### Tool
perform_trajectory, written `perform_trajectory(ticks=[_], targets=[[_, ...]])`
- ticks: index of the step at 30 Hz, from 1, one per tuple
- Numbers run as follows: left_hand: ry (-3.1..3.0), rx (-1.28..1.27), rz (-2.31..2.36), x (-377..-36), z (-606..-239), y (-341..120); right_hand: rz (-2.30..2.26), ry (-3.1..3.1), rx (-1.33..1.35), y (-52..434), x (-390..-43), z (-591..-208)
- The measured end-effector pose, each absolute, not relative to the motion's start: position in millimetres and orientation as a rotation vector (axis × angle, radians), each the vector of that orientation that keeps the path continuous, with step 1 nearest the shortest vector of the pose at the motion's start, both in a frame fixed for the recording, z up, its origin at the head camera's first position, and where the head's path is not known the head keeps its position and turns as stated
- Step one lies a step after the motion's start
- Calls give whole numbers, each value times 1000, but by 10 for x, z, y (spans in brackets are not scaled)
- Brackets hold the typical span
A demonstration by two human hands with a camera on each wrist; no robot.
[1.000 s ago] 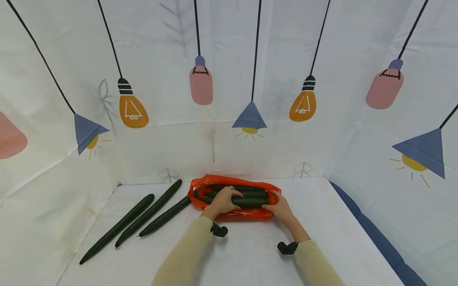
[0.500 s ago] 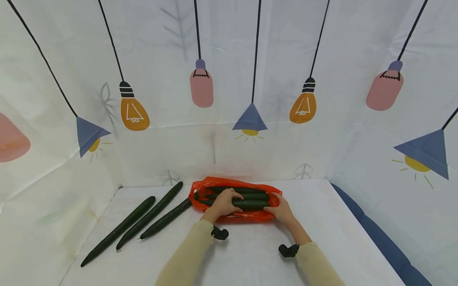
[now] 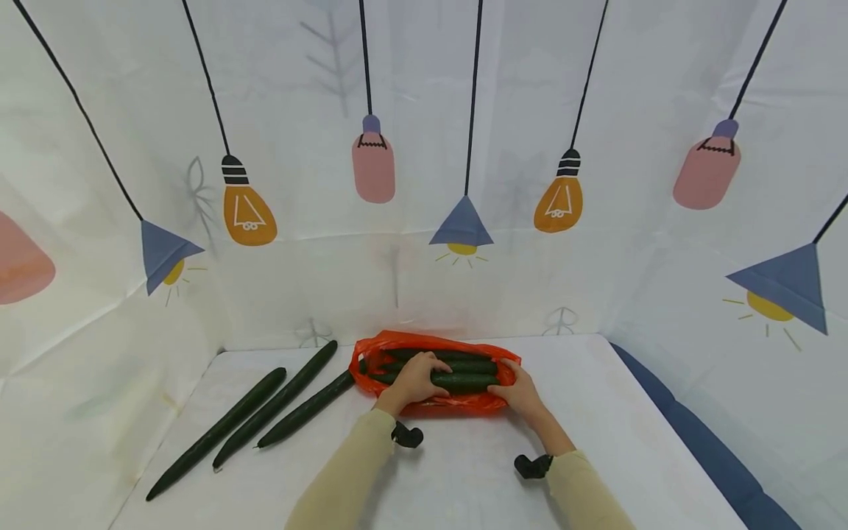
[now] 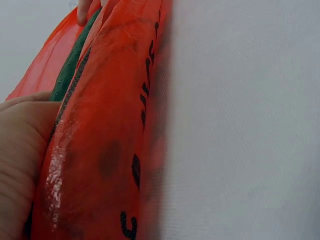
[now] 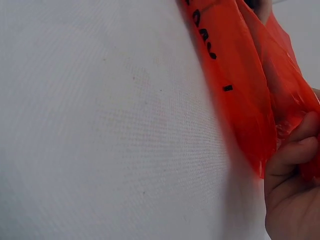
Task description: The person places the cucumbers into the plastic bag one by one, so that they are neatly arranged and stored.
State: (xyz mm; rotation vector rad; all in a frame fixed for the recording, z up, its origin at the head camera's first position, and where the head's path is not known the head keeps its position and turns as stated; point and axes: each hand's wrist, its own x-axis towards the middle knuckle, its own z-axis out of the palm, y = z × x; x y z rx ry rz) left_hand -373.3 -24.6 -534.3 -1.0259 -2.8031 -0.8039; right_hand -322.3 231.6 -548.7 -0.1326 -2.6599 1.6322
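An orange-red plastic bag (image 3: 457, 407) lies along the back of the table, its long opening facing up. Inside it several dark green cucumbers lie side by side. My left hand (image 3: 414, 380) reaches over the bag's front edge, thumb and fingers around the nearest cucumber (image 3: 467, 383). In the left wrist view, green cucumber skin (image 4: 70, 72) shows beside the thumb, behind the bag's printed side. My right hand (image 3: 522, 392) holds the bag's right end, thumb by that cucumber's tip. The right wrist view shows its curled fingers (image 5: 300, 142) against the red plastic.
Three loose cucumbers lie slanted at the left: an outer one (image 3: 218, 433), a middle one (image 3: 277, 406), and an inner one (image 3: 306, 412) whose far end meets the bag. A white sheet wall with printed lamps (image 3: 461, 224) rises behind the white table (image 3: 477, 464).
Both hands keep their places on the bag and the cucumber. The whole head view has shifted slightly; the bag and loose cucumbers stay put on the table.
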Motion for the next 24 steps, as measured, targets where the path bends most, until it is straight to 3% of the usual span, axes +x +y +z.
perform_trajectory(ticks=[11, 24], targets=[[-2826, -1004, -1002, -3709, -5249, -410, 1557, -2709, -84, 2280, -3266, -5422], [-2697, -1020, -1181, -3520, -4940, -927, 1512, -2822, 10, 2355, -3374, -5292]])
